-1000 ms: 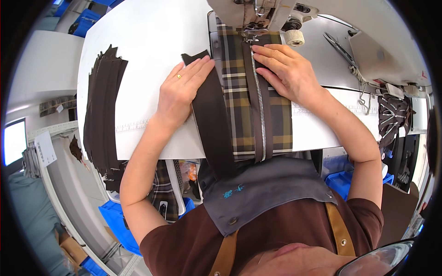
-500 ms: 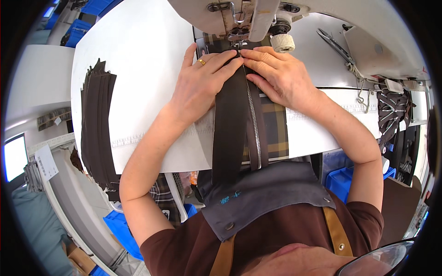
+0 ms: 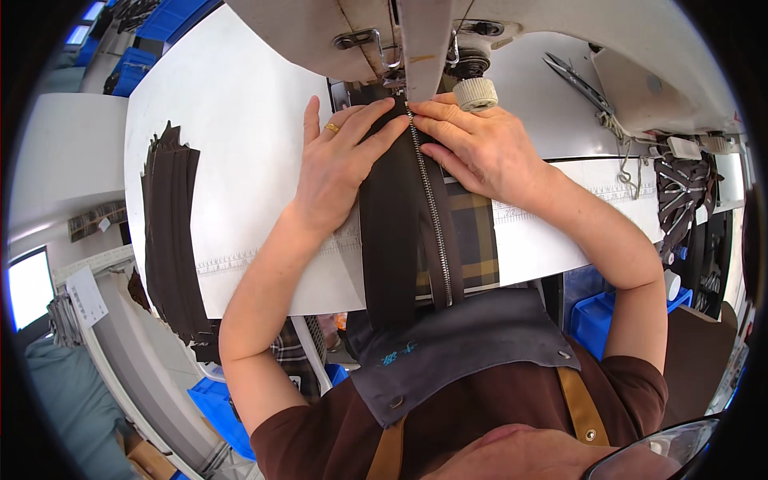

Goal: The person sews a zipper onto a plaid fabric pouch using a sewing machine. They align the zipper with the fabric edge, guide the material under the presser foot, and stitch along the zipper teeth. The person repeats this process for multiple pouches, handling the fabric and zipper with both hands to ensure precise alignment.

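I see the left hand (image 3: 340, 164) spread on the dark strip (image 3: 390, 240), the right hand (image 3: 490, 152) flat-fingered at the zipper (image 3: 436, 216) to its right, over plaid fabric (image 3: 474, 232). Uneven pressure could skew these layers; fingertips so near the sewing machine (image 3: 424, 40) risk getting caught.
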Motion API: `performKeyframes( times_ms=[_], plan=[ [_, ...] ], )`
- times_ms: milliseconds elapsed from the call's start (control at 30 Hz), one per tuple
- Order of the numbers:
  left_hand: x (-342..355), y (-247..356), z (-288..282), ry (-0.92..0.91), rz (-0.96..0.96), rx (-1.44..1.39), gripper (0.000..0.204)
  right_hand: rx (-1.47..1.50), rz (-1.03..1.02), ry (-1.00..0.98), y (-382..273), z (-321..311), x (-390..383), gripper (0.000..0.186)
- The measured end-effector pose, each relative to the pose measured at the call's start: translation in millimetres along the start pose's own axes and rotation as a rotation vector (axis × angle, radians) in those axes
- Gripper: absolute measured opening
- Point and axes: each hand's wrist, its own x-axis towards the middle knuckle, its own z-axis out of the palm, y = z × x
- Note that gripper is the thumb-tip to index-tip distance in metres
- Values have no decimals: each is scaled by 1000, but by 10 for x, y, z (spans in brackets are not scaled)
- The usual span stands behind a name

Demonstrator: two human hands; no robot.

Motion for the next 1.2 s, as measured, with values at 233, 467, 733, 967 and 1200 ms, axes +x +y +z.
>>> performKeyframes(
  times_ms=[233, 467, 733, 967, 1200],
  plan=[
    [3, -9, 9, -4, 6, 1, 35, 5, 0, -8, 0, -7, 6, 24],
    [19, 34, -81, -110, 8, 7, 44, 43, 43, -70, 22, -26, 4, 30],
    [-38, 102, -63, -125, -16, 50, 47, -123, 63, -164, 46, -43, -11, 44],
    [-43, 122, -50, -134, -56, 37, 51, -182, 60, -158, 24, -48, -32, 45],
    [-55, 135, -52, -156, -53, 89, 46, -174, 83, -173, 8, -39, -48, 47]
  ],
)
